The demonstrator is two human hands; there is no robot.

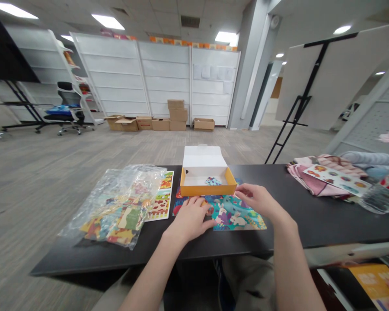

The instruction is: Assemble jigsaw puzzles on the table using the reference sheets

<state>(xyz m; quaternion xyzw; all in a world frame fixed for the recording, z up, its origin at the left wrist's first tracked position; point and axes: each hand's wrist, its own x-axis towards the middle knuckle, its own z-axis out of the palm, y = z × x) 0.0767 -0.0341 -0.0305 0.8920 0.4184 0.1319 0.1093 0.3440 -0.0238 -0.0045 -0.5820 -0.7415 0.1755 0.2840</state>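
A colourful jigsaw picture with white rabbits (236, 219) lies flat on the dark table in front of me. My left hand (192, 216) rests palm down on its left part, fingers stretched out and thumb apart. Behind the picture stands an open yellow box (207, 190) with its white lid raised; it partly covers the picture's far side. A few small blue patterned pieces (213, 181) lie inside the box. By the box's front right corner, my right hand (254, 199) has thumb and fingertips drawn together. Whatever may be between them is too small to make out.
Left of the box are a clear plastic bag of puzzle pieces (126, 216) and an illustrated card (162, 203). Folded cloths (327, 172), a sticker sheet (339, 179) and a clear container (382, 196) sit at the right. Below the table's right edge is an open drawer (359, 276).
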